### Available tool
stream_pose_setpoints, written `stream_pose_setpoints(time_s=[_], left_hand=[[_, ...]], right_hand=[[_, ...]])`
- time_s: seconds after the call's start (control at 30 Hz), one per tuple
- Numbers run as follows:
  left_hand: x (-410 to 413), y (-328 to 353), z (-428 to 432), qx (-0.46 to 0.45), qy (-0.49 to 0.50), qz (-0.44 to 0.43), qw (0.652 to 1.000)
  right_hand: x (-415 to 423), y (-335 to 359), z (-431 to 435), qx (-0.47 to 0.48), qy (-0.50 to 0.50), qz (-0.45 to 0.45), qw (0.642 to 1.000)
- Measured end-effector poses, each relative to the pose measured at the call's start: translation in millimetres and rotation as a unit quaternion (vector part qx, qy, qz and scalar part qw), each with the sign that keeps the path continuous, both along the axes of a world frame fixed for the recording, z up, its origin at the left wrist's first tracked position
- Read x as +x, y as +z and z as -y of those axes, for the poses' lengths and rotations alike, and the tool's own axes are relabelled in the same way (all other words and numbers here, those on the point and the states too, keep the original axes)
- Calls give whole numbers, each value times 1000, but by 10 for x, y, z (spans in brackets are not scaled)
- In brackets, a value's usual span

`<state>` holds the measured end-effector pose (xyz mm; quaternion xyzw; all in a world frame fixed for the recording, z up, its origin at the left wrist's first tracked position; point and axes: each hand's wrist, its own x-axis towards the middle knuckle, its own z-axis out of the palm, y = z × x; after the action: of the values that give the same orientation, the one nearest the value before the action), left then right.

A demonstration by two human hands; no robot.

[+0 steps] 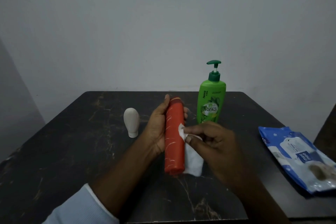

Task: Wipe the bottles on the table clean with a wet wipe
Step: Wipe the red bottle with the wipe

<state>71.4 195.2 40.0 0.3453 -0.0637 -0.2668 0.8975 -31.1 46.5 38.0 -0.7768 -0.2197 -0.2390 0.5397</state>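
So the only clothing we can spot on ourselves here is a pale, bluish-white long sleeve (pixel 81 205) on our left arm. It's a soft-looking knit with fine ribbing along the cuff, and the cuff sits bunched up partway along the forearm. Our left hand (pixel 156 125) and right hand (pixel 216 143) are both bare, and the right forearm is uncovered all the way to the frame's bottom edge.

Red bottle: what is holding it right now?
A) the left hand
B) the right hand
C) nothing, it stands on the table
A: the left hand grips the red bottle off the table, while the right hand pinches the wipe against its side.
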Motion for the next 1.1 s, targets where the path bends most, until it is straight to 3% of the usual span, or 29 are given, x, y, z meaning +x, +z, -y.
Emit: stream_pose_setpoints(time_s=[0.07,0.2,0.3,0.5,0.67,0.83,1.0,1.1], left_hand=[[7,27,-36,-7,24,7,1000],[8,44,-52,-2,57,2,998],[8,25,-29,-6,58,-8,998],[21,-10,-35,-8,-5,1,1000],[-31,-40,43,71,-52,35,995],[-115,-81,122,173,-56,81,980],[-85,-76,99,200,-25,77,976],[-73,-66,84,198,-24,76,977]], right_hand=[[-34,44,52,-44,65,-15,997],[-126,136,168,-218,134,23,967],[-152,177,215,-247,136,43,958],[-78,86,80,-114,80,50,989],[24,-30,88,-19,-44,38,998],[90,-88,158,55,-175,28,983],[95,-48,144,181,-179,31,967],[91,-32,130,222,-128,25,966]])
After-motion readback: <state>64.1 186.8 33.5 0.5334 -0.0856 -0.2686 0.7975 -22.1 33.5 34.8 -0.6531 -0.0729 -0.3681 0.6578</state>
